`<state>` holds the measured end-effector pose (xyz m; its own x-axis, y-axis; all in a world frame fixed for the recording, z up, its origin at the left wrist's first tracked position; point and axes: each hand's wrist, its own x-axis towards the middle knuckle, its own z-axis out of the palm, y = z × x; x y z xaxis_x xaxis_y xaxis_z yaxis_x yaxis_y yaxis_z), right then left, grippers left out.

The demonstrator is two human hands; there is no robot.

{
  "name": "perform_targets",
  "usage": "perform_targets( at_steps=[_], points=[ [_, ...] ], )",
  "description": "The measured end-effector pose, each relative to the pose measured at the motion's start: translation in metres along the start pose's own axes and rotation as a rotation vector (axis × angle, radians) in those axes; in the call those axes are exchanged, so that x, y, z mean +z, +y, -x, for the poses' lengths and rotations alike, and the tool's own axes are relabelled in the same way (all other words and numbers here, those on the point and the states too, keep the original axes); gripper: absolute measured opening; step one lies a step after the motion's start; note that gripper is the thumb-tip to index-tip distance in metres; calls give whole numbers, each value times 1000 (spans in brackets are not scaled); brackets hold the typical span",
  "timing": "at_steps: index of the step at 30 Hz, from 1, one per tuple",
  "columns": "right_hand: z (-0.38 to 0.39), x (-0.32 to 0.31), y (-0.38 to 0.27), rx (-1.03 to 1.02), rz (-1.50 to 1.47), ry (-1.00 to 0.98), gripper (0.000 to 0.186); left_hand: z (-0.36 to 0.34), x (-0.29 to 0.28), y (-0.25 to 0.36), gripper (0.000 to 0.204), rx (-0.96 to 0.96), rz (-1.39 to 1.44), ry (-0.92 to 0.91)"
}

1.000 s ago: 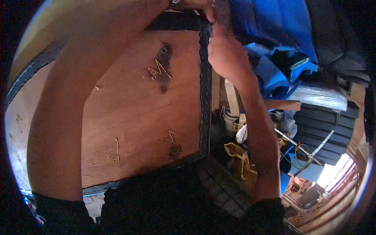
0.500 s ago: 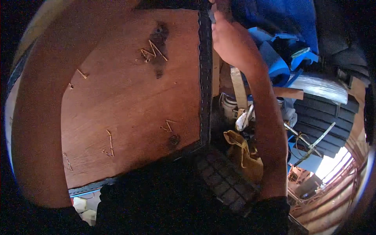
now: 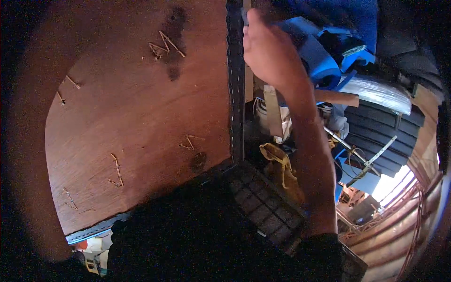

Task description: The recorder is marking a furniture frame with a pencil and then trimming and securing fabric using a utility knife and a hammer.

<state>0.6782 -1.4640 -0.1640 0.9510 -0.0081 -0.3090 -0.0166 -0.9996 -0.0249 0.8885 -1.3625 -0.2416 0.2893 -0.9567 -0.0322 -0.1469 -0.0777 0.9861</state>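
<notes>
The right hand [image 3: 270, 51] is closed on the dark strip [image 3: 235, 84] at the right edge of the wooden board [image 3: 136, 122] — far side. The left hand is hidden, so its state I cannot tell. A yellow cloth [image 3: 282, 171] lies right of the board.

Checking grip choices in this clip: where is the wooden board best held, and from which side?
Probably the dark fabric-trimmed edge of the wooden board, from the right, where the right hand is. That edge stands free; the broad flat face gives fingers nothing to close on.
</notes>
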Motion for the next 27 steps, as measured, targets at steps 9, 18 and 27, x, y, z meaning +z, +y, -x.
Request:
perform_targets(
  at_steps=[9,18,27],
  points=[
    [29,14,-3,-22,-72,26,16,6,1,-4,19,-17,-125,-6],
    [72,12,-21,198,-43,-147,17,-12,-17,-26,22,-33,-104,-115],
    [104,17,-22,316,-51,-254,17,-4,-15,-13,28,-84,-22,-121]
  ],
)
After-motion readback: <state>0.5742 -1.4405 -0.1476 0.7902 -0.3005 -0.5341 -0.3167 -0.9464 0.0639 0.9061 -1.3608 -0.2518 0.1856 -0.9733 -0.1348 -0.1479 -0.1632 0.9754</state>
